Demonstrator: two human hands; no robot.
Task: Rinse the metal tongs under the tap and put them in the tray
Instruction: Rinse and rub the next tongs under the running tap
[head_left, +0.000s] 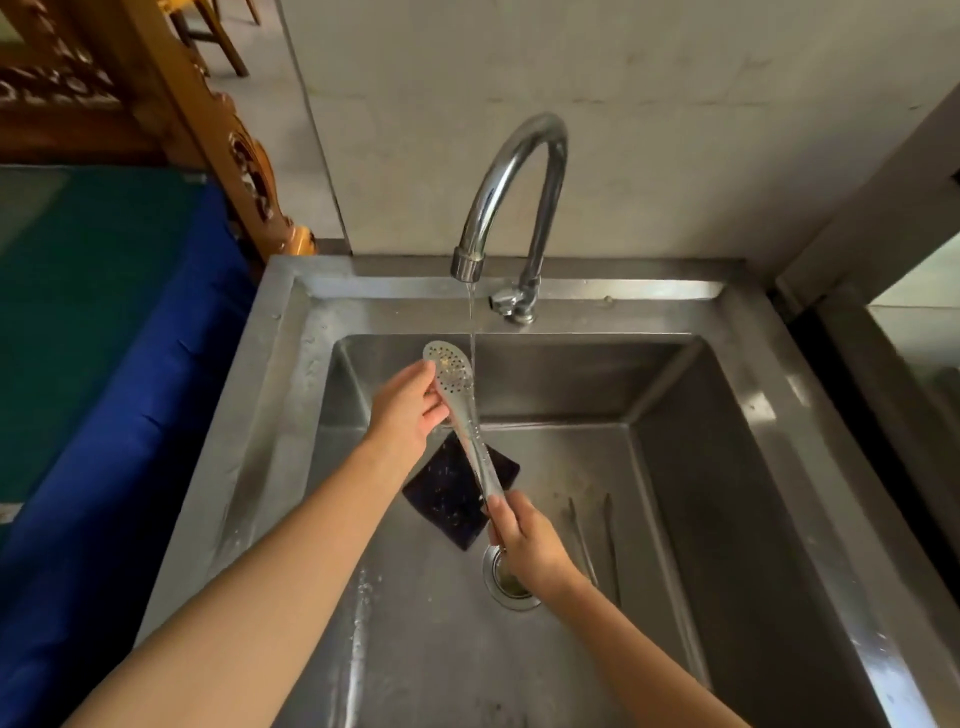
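Observation:
The metal tongs (464, 410) have a perforated oval head and a long shiny handle, and they are held slanted over the steel sink (779, 415). My right hand (524, 540) grips the handle end near the drain. My left hand (408, 405) pinches the perforated head from the left. A thin stream of water runs from the curved chrome tap (511, 192) and falls onto the tongs just right of the head. No tray is in view.
A dark square scouring pad (452, 499) lies on the sink floor under the tongs, by the drain (506, 577). Two thin metal rods (597, 540) lie on the sink floor at the right. A blue and green cloth (104, 338) covers the surface to the left.

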